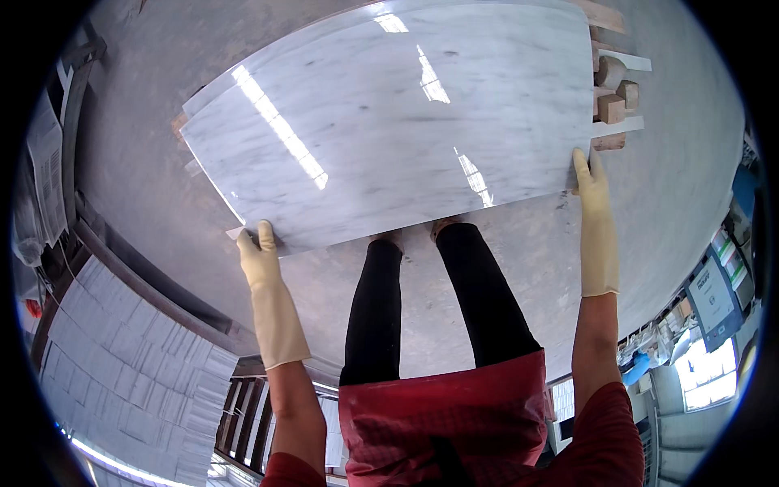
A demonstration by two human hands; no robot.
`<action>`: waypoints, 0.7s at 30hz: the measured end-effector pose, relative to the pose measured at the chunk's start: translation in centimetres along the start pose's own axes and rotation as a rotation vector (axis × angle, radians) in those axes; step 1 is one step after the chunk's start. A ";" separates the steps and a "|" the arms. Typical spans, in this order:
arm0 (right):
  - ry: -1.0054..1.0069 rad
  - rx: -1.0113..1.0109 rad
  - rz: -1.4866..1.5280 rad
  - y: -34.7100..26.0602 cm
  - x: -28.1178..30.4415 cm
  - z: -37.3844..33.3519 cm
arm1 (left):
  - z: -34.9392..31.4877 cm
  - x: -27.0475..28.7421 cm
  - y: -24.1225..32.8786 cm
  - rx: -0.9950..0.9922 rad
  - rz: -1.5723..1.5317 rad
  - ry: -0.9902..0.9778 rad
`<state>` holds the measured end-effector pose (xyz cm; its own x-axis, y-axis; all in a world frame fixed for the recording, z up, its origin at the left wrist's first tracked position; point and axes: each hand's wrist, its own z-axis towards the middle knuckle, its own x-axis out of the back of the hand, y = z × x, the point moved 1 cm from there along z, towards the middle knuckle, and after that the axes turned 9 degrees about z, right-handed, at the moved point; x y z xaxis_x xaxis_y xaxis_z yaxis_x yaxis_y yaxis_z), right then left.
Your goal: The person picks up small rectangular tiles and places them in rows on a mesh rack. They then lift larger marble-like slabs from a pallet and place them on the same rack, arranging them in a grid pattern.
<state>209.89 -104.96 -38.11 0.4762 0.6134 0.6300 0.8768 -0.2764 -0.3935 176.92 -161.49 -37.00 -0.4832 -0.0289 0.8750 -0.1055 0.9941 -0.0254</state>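
A polished white marble slab (357, 130) with grey veining lies broad and flat in front of me, with window light reflected in its face. My left hand (261, 256), in a long cream rubber glove, is closed around its near left corner. At the near right corner my right hand (593, 191), gloved the same way, grips the edge. Both sets of fingertips are partly hidden by the slab. Along the far left, a second edge shows just beyond the slab's own. Wooden blocks (610, 108) and white strips (625, 60) stick out past its right side.
My feet stand on the concrete floor (673, 187) close to the slab's near edge. A dark metal beam (154, 280) runs along the left, beside rows of pale grey pieces (122, 349). Cluttered shelving with a grey panel (714, 300) stands at the right.
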 end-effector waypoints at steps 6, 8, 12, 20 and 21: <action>-0.019 0.046 -0.114 1.0 0.5 1.5 | -3.1 -0.8 1.5 0.157 -0.242 -0.040; -0.015 0.031 -0.164 1.4 0.9 2.2 | -4.1 -0.9 2.0 0.191 -0.273 -0.036; 0.011 0.083 -0.232 2.0 1.3 3.3 | -5.1 -0.9 2.2 0.242 -0.359 -0.045; -0.027 0.092 -0.313 2.5 1.5 4.3 | -4.4 -1.2 3.2 0.265 -0.568 -0.213; -0.034 0.086 -0.336 2.6 1.6 4.4 | -4.4 -1.4 2.9 0.249 -0.592 -0.196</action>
<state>212.60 -101.39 -41.06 0.1580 0.6844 0.7118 0.9747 0.0075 -0.2236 181.11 -158.11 -36.18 -0.4281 -0.6038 0.6724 -0.5875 0.7513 0.3005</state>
